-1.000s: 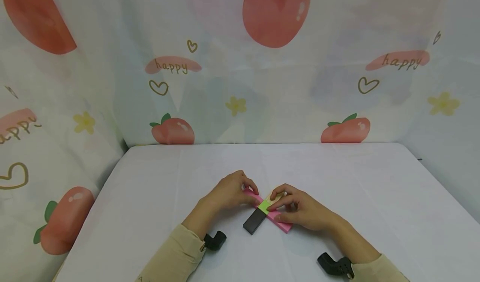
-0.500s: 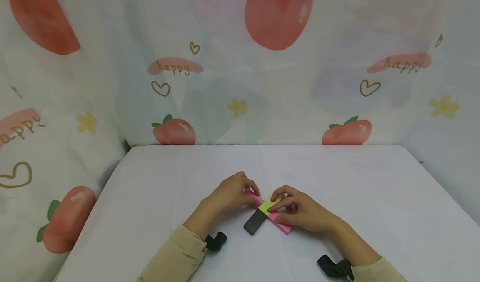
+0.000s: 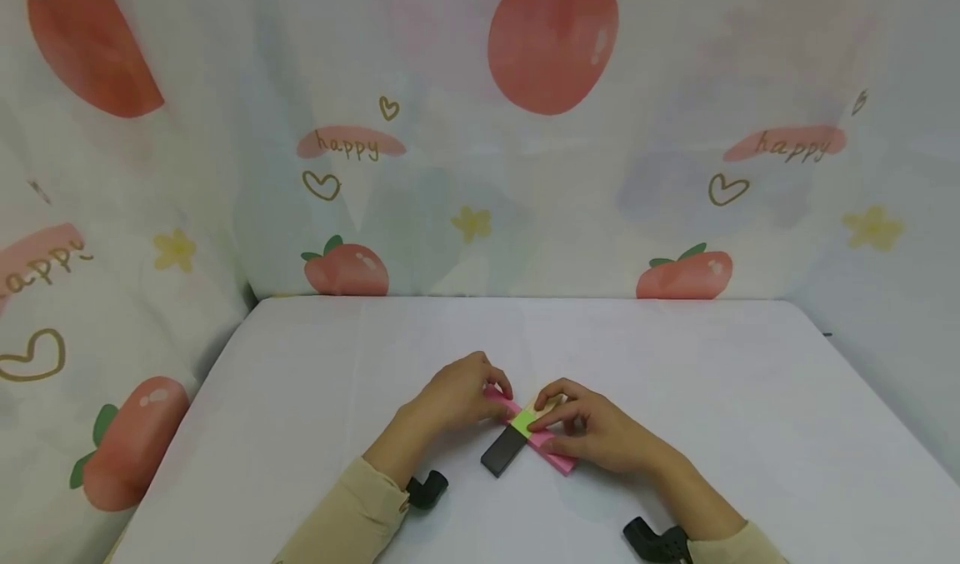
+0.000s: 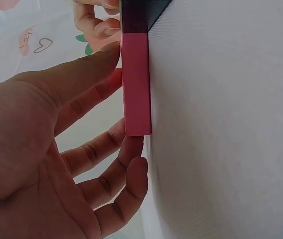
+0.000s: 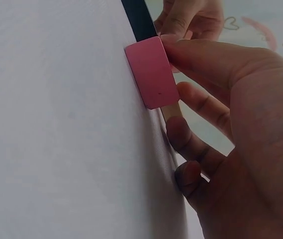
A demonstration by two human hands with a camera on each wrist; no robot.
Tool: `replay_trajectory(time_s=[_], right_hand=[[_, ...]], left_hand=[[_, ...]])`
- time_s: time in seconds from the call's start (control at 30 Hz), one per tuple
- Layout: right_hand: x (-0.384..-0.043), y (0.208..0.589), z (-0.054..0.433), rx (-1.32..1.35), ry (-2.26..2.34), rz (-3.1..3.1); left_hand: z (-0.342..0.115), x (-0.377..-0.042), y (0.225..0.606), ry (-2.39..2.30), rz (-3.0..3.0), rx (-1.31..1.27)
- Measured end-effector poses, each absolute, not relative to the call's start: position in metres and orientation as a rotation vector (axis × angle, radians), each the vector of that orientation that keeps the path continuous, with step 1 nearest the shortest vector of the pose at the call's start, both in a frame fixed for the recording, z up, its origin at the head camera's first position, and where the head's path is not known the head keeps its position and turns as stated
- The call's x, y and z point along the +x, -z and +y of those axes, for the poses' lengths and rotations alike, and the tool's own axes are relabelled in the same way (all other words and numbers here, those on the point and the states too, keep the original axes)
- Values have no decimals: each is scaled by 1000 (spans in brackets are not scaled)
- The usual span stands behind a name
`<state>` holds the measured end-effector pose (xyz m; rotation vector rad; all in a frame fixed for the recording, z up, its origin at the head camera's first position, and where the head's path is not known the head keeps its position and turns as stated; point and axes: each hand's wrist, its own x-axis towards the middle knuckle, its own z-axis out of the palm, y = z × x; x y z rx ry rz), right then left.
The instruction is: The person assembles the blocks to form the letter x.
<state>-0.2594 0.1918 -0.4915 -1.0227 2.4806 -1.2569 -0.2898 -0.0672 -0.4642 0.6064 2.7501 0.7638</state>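
Note:
Flat blocks lie in an X on the white table: a pink bar point(image 3: 557, 460) along one diagonal, a black block point(image 3: 502, 451) and a cream block point(image 3: 549, 404) along the other, with a lime-green square point(image 3: 522, 421) at the crossing. My left hand point(image 3: 457, 393) pinches the pink bar's far left end, thumb on its near side and fingers round the other, as the left wrist view shows. My right hand point(image 3: 603, 431) bends over the right side, thumb on the pink bar's near end, a fingertip at the green square and others over the cream block, partly hiding it.
The white-covered table point(image 3: 337, 347) spreads around the blocks. A fruit-printed curtain point(image 3: 555, 206) stands behind and to the left. Each wrist carries a black camera mount, the left mount point(image 3: 427, 491) and the right mount point(image 3: 656, 541), close over the cloth.
The head view has tilted slightly, so the scene sits a little lower. Both hands and the blocks keep nearly the same places relative to each other.

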Motion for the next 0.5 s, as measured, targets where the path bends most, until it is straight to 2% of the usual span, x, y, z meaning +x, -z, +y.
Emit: replay_trajectory(time_s=[0.5], right_hand=[[-263,496,186,-900,1386,2502]], left_hand=[[-81,-291,468,-810,2789,663]])
